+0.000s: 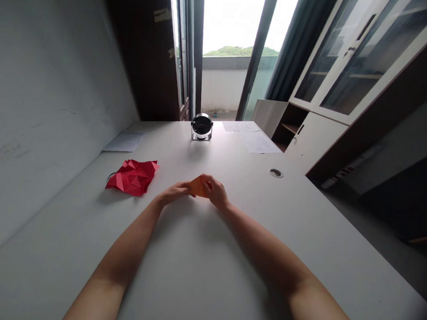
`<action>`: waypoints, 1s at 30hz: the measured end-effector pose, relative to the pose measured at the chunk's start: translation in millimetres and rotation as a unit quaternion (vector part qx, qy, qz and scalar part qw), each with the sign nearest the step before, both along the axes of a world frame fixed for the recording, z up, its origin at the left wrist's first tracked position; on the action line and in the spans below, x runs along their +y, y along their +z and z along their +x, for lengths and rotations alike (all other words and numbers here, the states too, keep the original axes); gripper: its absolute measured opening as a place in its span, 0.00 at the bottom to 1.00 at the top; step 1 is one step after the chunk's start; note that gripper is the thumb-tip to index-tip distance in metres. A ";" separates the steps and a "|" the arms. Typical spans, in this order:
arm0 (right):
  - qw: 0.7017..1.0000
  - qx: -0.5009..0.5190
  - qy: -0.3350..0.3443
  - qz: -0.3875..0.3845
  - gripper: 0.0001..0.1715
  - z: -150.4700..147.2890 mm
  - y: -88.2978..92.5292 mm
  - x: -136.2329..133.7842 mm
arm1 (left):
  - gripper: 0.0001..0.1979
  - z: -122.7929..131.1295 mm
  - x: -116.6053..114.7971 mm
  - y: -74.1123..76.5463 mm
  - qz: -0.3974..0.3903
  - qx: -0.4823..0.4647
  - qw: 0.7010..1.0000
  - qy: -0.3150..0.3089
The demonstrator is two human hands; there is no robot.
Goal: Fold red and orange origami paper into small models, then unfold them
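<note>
A small folded orange paper [198, 186] lies between my two hands near the middle of the white desk [200, 256]. My left hand [174, 193] pinches its left side with closed fingers. My right hand [215, 190] curls over its right side and grips it. Most of the paper is hidden by my right fingers. A crumpled, creased red paper [133, 176] rests on the desk to the left, apart from both hands.
A small round black and silver device [201, 126] stands at the far middle of the desk. White sheets lie at the far right [253, 137] and far left [125, 141]. A cable hole [276, 173] sits right of my hands. Cabinets [333, 90] line the right side.
</note>
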State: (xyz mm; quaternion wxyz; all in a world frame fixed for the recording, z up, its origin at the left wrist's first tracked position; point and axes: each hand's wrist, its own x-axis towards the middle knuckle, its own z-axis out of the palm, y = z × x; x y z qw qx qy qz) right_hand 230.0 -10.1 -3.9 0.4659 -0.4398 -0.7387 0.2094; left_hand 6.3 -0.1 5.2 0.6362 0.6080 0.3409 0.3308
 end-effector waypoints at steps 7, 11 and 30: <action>0.998 0.023 -0.033 -0.037 0.28 1.1 -1.3 5.4 | 0.24 -2.5 5.8 -11.5 -0.014 -0.075 0.995 0.071; 0.998 0.024 -0.041 -0.052 0.17 4.1 -10.8 15.4 | 0.24 -3.7 8.4 -16.5 -0.027 -0.095 0.991 0.087; 0.995 -0.077 0.060 -0.035 0.12 -1.1 -7.1 5.6 | 0.19 3.6 -1.4 -5.8 0.080 0.085 0.976 0.186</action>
